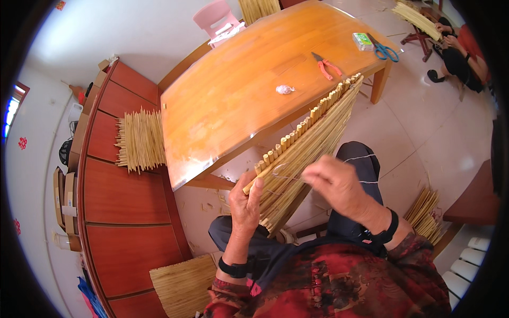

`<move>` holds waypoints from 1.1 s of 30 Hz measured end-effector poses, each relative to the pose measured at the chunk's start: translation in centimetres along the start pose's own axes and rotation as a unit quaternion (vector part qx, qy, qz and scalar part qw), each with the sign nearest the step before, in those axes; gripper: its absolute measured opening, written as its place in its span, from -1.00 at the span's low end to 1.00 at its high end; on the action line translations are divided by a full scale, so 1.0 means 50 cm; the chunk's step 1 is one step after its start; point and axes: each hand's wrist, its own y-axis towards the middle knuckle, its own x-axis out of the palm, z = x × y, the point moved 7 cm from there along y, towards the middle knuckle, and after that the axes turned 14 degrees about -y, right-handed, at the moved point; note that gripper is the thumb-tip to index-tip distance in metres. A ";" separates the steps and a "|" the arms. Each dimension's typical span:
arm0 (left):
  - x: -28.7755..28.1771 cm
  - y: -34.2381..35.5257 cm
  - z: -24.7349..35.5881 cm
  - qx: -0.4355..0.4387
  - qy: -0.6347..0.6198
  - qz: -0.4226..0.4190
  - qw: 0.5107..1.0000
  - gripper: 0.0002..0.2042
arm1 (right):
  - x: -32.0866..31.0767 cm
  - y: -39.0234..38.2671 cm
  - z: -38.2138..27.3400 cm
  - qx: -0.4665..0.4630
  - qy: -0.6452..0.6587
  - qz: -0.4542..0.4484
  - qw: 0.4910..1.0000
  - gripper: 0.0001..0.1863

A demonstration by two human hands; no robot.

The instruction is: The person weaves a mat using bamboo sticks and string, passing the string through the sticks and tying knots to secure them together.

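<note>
A: Where is the mat?

B: A mat of pale stalks (322, 138) slants above a seated person's lap, its far end reaching past the near edge of the wooden desk (222, 98) as seen from above.

A: And the hands?

B: The left hand (245, 205) clasps the mat's near corner, thumb pressed along it. The right hand (336, 185), slightly blurred, bunches its fingers over the mat, apparently pinching a thin thread (289, 178); the exact fingertip grip cannot be told.

A: What would serve this step?

B: Probably a firm left hold that keeps the stalk ends in line, and an even pull that snugs the thread without bending stalks. Strands also drape across the right knee (360, 167), where they could snag.

A: What surrounds the work?

B: On the desk, a small wrapped bundle (285, 89), red-handled pliers (326, 67) and blue-handled scissors (385, 52) beside a small green-and-white package (362, 42). Stacked stalks (140, 140) lie by red cabinet doors (127, 193); a second mat (183, 283) sits lower left. Upper right, another person (472, 55) works nearby.

A: Anything in the way?

B: The desk's near edge, close enough that a forward swing might knock the mat.
</note>
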 end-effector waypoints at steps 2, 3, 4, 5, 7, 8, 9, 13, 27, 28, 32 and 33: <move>0.002 -0.002 0.000 -0.003 0.020 -0.009 1.000 -0.74 | 0.020 0.003 -0.007 0.005 0.004 0.000 1.000 -0.87; 0.001 -0.004 0.001 -0.003 0.021 -0.009 1.000 -0.74 | 0.028 0.005 -0.006 0.011 0.008 -0.002 1.000 -0.86; 0.000 -0.006 0.003 0.003 0.036 -0.006 0.999 -0.74 | 0.030 0.011 -0.006 0.004 -0.003 -0.001 1.000 -0.84; -0.001 -0.008 0.003 0.008 0.050 -0.004 0.999 -0.74 | 0.034 0.014 -0.003 0.005 -0.002 -0.001 1.000 -0.84; -0.004 -0.012 -0.001 0.008 0.042 0.006 0.999 -0.74 | 0.045 0.018 0.006 0.010 0.011 -0.009 1.000 -0.83; -0.009 -0.015 -0.002 0.009 0.036 0.018 0.999 -0.74 | 0.050 0.018 0.009 0.010 0.012 -0.010 1.000 -0.83; -0.009 -0.015 0.000 0.009 0.036 0.019 0.999 -0.74 | 0.054 0.018 0.014 0.013 0.021 -0.006 1.000 -0.84; -0.020 0.001 0.001 -0.024 0.033 0.034 0.999 -0.74 | 0.038 0.031 0.043 0.051 0.066 0.043 0.996 -0.87; -0.043 0.045 -0.020 -0.048 0.007 0.098 0.994 -0.77 | 0.126 0.082 0.019 -0.030 -0.038 0.121 0.992 -0.82; -0.044 0.047 -0.020 -0.041 0.004 0.095 0.995 -0.77 | 0.129 0.085 0.013 -0.041 -0.075 0.118 0.989 -0.81; -0.037 0.051 -0.016 -0.026 -0.013 0.083 0.996 -0.76 | 0.128 0.091 0.032 0.018 -0.040 0.117 0.992 -0.80; -0.037 0.052 -0.017 -0.028 -0.014 0.085 0.996 -0.76 | 0.126 0.092 0.036 0.027 -0.038 0.112 0.993 -0.81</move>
